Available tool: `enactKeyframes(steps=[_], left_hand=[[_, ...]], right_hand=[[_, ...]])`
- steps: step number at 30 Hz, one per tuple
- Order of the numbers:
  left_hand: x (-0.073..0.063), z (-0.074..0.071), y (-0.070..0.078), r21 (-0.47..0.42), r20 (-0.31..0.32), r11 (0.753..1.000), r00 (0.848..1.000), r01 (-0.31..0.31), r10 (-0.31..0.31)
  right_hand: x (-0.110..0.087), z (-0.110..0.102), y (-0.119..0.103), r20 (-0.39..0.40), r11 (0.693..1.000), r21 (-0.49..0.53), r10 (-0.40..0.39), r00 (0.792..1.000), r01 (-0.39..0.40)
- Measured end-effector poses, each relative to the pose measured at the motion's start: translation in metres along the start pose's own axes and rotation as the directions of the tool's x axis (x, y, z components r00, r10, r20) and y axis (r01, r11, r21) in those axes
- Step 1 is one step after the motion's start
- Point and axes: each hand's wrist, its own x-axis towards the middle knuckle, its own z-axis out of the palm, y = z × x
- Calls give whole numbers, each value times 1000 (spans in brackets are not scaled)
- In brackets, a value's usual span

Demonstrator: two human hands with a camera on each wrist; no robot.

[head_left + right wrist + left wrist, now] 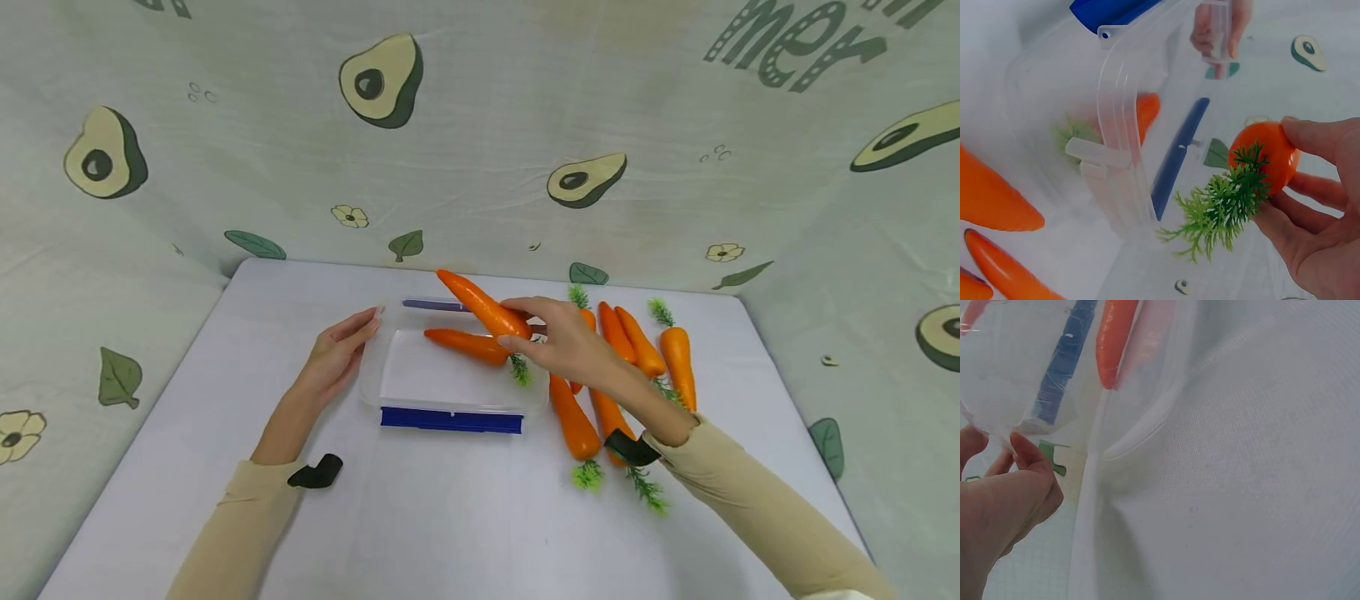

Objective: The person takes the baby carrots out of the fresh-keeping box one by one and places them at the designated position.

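A clear plastic container (pixel 408 379) with blue clips stands on the table. One orange carrot (pixel 461 343) lies inside it, its green top toward the right. My right hand (pixel 562 335) grips a second carrot (pixel 480 302) by its thick end above the container, tip pointing up and left. In the right wrist view, this carrot's leafy green top (pixel 1216 209) hangs beside the fingers. At the container's left side, my left hand (pixel 339 348) pinches its edge; the left wrist view shows thumb and fingers meeting on a translucent flap (pixel 1005 439).
Several more carrots lie right of the container, including one with its top toward the back (pixel 678 358) and one near the front (pixel 576 421). The white table (pixel 450 517) ends at a cloth backdrop (pixel 480 167) printed with avocados.
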Motion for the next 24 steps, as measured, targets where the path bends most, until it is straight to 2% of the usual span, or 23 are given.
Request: enactKeyframes(steps=[14,24], left_hand=[[-1,-1,0,22,4,1000,1000,10,-10],[-1,1,0,7,-3,1000,1000,15,-15]], right_hand=[[-34,-16,24,-129,992,55,121,984,-115],[-61,-23,46,-194,973,-14,225,955,-232]])
